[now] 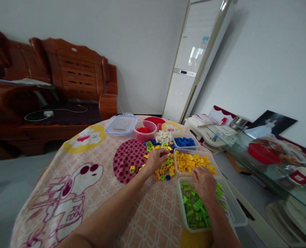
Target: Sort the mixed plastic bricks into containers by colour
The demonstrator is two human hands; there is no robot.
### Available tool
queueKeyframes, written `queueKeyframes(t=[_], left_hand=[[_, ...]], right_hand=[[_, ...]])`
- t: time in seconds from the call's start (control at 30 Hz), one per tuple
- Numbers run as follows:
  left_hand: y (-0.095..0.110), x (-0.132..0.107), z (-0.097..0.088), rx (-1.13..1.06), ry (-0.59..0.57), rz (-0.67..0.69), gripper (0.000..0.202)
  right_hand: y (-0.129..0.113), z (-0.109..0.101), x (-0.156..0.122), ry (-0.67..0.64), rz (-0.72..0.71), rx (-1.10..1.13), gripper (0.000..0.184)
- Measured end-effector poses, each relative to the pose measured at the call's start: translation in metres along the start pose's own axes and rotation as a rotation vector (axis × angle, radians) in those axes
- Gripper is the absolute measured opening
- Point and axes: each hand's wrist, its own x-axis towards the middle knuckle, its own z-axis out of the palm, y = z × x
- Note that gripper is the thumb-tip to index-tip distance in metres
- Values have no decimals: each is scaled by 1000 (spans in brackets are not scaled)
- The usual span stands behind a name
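Observation:
My left hand (156, 159) rests on a loose pile of mixed yellow, green and blue bricks (165, 168) in the middle of the table, fingers curled over them; what they pinch is hidden. My right hand (204, 183) lies palm down over the clear tub of green bricks (194, 210), its fingertips at the edge of the tub of yellow bricks (191, 162). Its fingers are bent downward and what they hold, if anything, cannot be seen. Beyond stand a tub of blue bricks (185, 141), a heap of white bricks (163, 136) and a round tub of red bricks (144, 131).
The table wears a pink cartoon-print cloth (85, 179). A clear lid (121, 124) lies at the far side, a red lid (155, 120) behind the tubs. A single yellow brick (132, 169) sits apart. A wooden sofa (54, 89) is left, a glass table (266, 155) right.

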Motion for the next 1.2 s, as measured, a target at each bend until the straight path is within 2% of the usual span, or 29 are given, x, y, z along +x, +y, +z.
queueKeyframes(t=[0.1, 0.17, 0.33, 0.47, 0.67, 0.8, 0.97, 1.03, 1.1, 1.2], left_hand=[[2, 0, -9, 157, 7, 29, 21], [2, 0, -11, 274, -53, 37, 20], [-2, -2, -7, 542, -270, 43, 17], [-8, -2, -2, 589, -290, 54, 17], [-15, 2, -3, 394, -210, 54, 16], [-12, 3, -1, 121, -127, -7, 19], [-3, -1, 16, -335, -168, -143, 20], [2, -4, 24, -456, -198, -154, 20], [7, -8, 30, -514, -232, -128, 21], [10, -10, 30, -485, -251, -69, 24]], right_hand=[[-1, -1, 0, -3, 3, -4, 23], [-1, -1, 0, -7, 5, -6, 23], [-1, 0, 1, -12, 12, -7, 22], [-1, -1, 1, -5, 13, -6, 22], [0, 0, 1, -18, 13, -4, 21], [0, 1, 0, -25, 21, 0, 21], [0, 0, 0, -25, 21, -1, 21], [0, 0, 0, -18, 18, 2, 20], [0, 0, 0, -13, 11, 4, 20], [1, 1, 0, -10, 6, 0, 20]])
